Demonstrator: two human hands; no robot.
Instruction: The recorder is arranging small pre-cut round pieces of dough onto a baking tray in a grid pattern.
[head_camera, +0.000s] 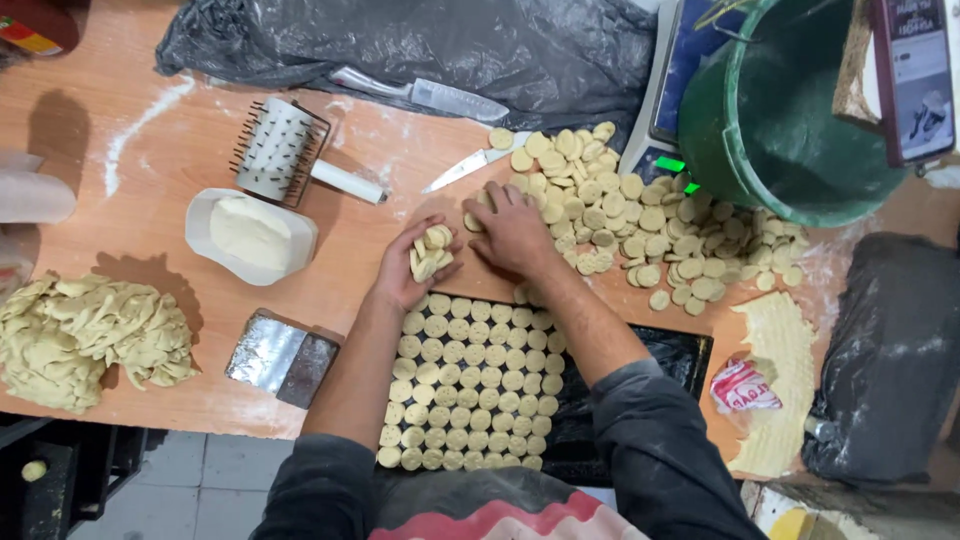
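My left hand (408, 272) is cupped around a small stack of round dough discs (431, 251), held just above the far edge of a black baking tray (680, 355). Rows of dough discs (470, 385) cover the tray's left part. My right hand (512, 230) lies palm down on the near edge of a loose heap of dough discs (640, 225) on the wooden table, fingers spread over a few of them.
A spiked dough roller (285, 155), two knives (440, 98), a white dish of flour (250, 235), a metal scraper (280, 358) and a lump of dough scraps (90, 335) lie to the left. A green bucket (780, 120), a scale and a punched dough sheet (780, 370) are on the right.
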